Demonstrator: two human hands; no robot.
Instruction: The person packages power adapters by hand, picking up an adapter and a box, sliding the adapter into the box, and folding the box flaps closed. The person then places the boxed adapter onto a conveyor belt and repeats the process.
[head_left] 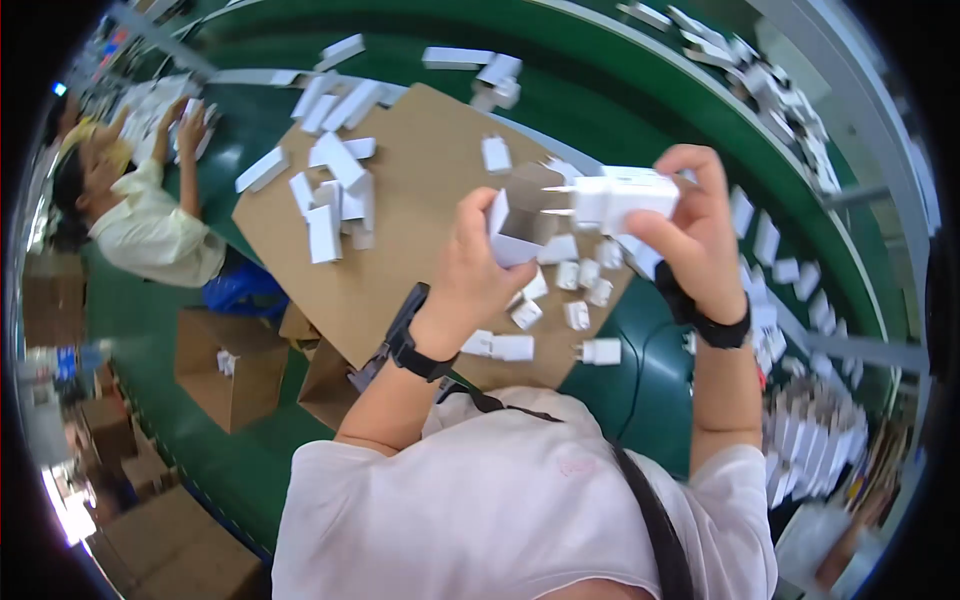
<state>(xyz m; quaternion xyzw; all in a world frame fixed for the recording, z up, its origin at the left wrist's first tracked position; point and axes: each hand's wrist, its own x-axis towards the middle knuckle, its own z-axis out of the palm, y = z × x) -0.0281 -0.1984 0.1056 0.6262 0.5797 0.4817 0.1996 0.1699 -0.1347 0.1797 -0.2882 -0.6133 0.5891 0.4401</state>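
Note:
My left hand (462, 265) grips a small white box (508, 232), its open end and shadowed grey inside turned to the right. In my right hand (700, 235) is a white charger plug (628, 198), pinched between thumb and fingers. Its two prongs point left, right at the box's opening; whether they touch the box I cannot tell. Below both hands, several loose white charger plugs (577, 316) lie on a brown cardboard sheet (425, 180). Another charger plug (601, 351) rests on the green surface past the sheet's right edge.
White boxes (340, 190) are heaped on the sheet's left part. Beyond it runs a green conveyor belt (590, 105) carrying more boxes. Cardboard cartons (230, 375) stand on the floor at left. A person (150, 225) works farther left; stacked white boxes (815, 430) are at right.

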